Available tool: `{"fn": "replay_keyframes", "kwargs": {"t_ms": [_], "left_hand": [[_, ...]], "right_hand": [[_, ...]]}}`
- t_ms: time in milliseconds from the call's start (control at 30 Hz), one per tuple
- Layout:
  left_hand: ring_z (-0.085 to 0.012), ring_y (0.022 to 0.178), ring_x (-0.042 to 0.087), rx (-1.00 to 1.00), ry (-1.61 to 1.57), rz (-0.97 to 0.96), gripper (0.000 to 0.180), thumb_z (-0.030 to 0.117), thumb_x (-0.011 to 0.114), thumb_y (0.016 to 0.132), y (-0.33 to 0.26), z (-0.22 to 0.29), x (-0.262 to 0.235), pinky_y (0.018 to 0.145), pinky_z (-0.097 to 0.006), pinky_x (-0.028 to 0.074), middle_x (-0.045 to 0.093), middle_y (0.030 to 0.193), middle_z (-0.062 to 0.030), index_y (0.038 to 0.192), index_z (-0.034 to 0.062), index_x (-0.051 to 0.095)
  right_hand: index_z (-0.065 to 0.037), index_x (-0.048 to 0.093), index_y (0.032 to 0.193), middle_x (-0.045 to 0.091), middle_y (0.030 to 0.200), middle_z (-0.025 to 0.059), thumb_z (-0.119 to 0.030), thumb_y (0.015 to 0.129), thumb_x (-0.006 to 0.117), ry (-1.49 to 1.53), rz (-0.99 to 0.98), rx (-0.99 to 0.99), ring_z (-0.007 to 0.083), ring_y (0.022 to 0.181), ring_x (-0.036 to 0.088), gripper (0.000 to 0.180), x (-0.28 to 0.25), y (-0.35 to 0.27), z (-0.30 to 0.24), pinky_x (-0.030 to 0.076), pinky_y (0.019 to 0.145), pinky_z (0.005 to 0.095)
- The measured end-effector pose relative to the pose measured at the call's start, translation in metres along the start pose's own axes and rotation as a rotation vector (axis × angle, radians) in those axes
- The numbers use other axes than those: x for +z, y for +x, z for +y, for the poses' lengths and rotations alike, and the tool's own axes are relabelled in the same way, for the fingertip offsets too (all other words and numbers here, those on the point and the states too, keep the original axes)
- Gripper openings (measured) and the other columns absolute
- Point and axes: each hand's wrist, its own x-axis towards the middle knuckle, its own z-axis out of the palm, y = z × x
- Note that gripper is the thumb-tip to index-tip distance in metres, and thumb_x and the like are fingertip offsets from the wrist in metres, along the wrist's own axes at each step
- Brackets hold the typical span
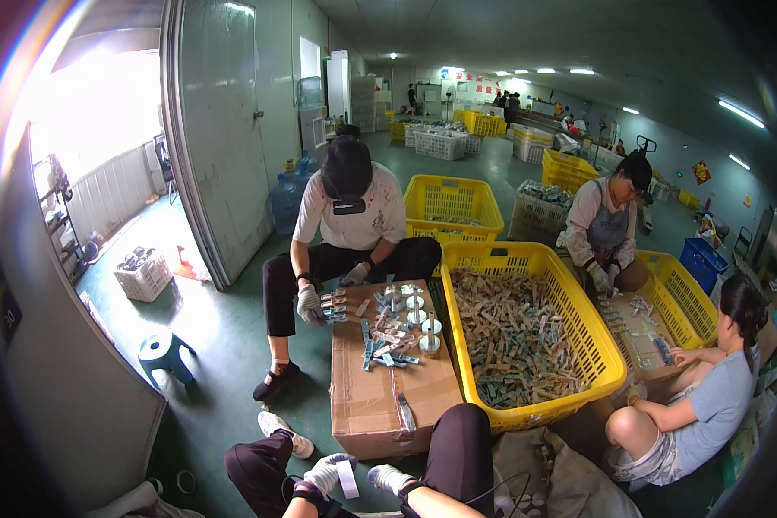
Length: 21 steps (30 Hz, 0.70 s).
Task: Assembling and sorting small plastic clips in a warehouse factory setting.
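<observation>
My left hand (326, 472), in a white glove, holds a small white strip (348, 478) low in front of me between my knees. My right hand (389, 477), also gloved, sits close beside it with fingers curled; whether it touches the strip I cannot tell. Beyond my knees stands a cardboard box (367, 401) used as a table, with small grey-green parts (387, 338) and white tape rolls (420, 315) on top. A person in a black cap (347, 167) sits opposite, gloved hands on parts at the box's far edge.
A large yellow crate (560, 296) full of small parts stands right of the box. Two more people sit at the right by another box and yellow crate (685, 298). A small blue stool (161, 350) and white basket (143, 274) stand left, near an open door (216, 129).
</observation>
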Motion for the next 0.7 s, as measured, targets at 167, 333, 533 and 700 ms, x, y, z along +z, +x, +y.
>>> {"fn": "replay_keyframes", "kwargs": {"t_ms": [167,333,533,700], "left_hand": [[-0.0150,0.082,0.064,0.011,0.066,0.022,0.017,0.003,0.067,0.083,-0.008,0.005,0.000,0.076,-0.028,0.052,0.069,0.092,-0.0041,0.100,0.0014,0.068],[-0.0149,0.082,0.064,-0.006,0.033,0.026,0.017,0.003,0.067,0.083,-0.006,0.001,-0.002,0.076,-0.028,0.052,0.068,0.092,-0.0041,0.100,0.0019,0.068],[-0.0149,0.082,0.063,0.000,0.042,0.019,0.017,0.003,0.067,0.083,-0.008,0.003,0.002,0.076,-0.028,0.052,0.068,0.092,-0.0042,0.100,0.0018,0.068],[-0.0149,0.081,0.063,0.002,0.014,0.013,0.017,0.002,0.067,0.083,-0.003,-0.002,-0.006,0.076,-0.028,0.052,0.068,0.092,-0.0042,0.100,0.0016,0.068]], "right_hand": [[-0.010,0.065,0.074,0.058,0.059,0.0044,-0.029,0.087,0.052,-0.056,0.006,0.024,0.0184,0.050,0.052,0.026,0.001,-0.011,-0.019,0.043,0.050,0.0341],[-0.010,0.065,0.076,0.059,0.061,0.0049,-0.031,0.087,0.053,0.002,0.031,0.043,0.0186,0.051,0.052,0.026,0.005,-0.027,-0.029,0.043,0.050,0.0340],[-0.010,0.065,0.077,0.059,0.062,0.0051,-0.031,0.087,0.053,-0.024,0.030,0.066,0.0188,0.051,0.053,0.027,0.001,-0.024,-0.024,0.043,0.050,0.0337],[-0.011,0.065,0.076,0.059,0.060,0.0042,-0.031,0.088,0.053,-0.047,0.010,0.071,0.0184,0.050,0.053,0.027,0.004,-0.017,-0.019,0.042,0.049,0.0335]]}}
